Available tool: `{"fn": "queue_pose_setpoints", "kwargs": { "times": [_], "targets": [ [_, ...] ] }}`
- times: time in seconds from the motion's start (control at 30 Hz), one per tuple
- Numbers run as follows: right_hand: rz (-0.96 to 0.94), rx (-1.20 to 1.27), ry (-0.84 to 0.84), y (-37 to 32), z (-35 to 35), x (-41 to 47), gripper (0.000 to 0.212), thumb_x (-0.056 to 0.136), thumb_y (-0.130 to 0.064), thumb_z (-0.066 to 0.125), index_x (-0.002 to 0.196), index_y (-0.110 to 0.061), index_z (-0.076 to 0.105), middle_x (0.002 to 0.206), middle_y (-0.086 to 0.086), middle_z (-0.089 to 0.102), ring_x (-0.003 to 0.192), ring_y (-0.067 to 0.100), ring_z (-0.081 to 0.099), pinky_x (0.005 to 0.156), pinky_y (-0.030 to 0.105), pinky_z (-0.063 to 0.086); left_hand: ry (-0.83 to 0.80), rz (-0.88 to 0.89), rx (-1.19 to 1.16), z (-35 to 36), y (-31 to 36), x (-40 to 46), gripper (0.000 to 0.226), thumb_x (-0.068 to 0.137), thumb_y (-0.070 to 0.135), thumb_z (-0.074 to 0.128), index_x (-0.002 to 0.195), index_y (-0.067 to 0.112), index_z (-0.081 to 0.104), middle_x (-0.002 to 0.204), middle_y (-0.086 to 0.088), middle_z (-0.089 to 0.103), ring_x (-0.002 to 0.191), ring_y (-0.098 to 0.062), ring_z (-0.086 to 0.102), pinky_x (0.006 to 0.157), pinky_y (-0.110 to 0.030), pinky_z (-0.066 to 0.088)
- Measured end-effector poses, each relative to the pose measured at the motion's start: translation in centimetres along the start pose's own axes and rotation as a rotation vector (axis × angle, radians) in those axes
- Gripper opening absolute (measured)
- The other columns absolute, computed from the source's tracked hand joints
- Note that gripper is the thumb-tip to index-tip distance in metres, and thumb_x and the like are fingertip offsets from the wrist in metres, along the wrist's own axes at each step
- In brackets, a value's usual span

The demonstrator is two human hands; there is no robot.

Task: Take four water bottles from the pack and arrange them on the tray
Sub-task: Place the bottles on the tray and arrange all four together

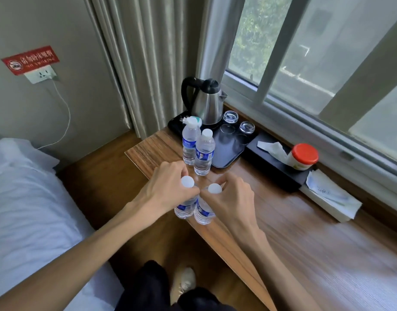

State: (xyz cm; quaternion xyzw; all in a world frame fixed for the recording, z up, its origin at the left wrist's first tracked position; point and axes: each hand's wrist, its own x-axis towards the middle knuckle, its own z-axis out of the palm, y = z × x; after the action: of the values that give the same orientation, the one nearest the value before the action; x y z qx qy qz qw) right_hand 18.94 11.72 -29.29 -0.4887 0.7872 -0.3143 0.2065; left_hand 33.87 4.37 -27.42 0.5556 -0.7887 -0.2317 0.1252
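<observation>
Both hands (168, 187) (232, 198) grip blue-labelled bottles (184, 206); brand unreadable.

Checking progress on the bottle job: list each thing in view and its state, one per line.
Left hand: gripping a bottle's neck.
Right hand: gripping another bottle's neck.
Held bottles: capped, upright, side by side.
Two far bottles: capped, upright, at the tray's near edge.
Tray: middle bare.
Kettle: lid shut.
Glasses: upside down.
</observation>
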Motion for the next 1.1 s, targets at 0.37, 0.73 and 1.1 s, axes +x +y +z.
{"fn": "queue_pose_setpoints", "kwargs": {
  "times": [0.37,0.73,1.1],
  "targets": [
    [0.19,-0.051,0.159,-4.7,7.0,8.2,0.035,0.067,-0.048,0.074,0.081,-0.019,0.059,0.076,-0.003,0.067,0.07,0.019,0.062,0.061,0.036,0.052,-0.124,0.191,0.002,-2.4,-6.3,11.6,0.035,0.066,0.051,0.075,0.071,0.023,0.056,0.064,0.007,0.06,0.061,-0.012,0.057,0.044,-0.022,0.032],
    [0.413,-0.072,0.351,-7.2,11.1,11.0,0.028,0.063,-0.042,0.066,0.074,-0.019,0.055,0.069,-0.003,0.064,0.067,0.023,0.058,0.057,0.031,0.035,-0.257,0.389,-0.059,-2.4,-9.0,18.5,0.029,0.067,0.036,0.076,0.076,0.016,0.056,0.069,-0.001,0.064,0.067,-0.026,0.061,0.052,-0.03,0.032],
    [0.421,-0.104,0.464,-7.6,11.9,12.0,0.027,0.07,-0.037,0.068,0.076,-0.015,0.054,0.069,-0.001,0.063,0.063,0.023,0.052,0.058,0.032,0.026,-0.301,0.485,-0.057,-1.9,-9.1,21.2,0.024,0.066,0.034,0.071,0.073,0.018,0.054,0.062,-0.001,0.063,0.063,-0.028,0.061,0.051,-0.033,0.039]
  ]
}}
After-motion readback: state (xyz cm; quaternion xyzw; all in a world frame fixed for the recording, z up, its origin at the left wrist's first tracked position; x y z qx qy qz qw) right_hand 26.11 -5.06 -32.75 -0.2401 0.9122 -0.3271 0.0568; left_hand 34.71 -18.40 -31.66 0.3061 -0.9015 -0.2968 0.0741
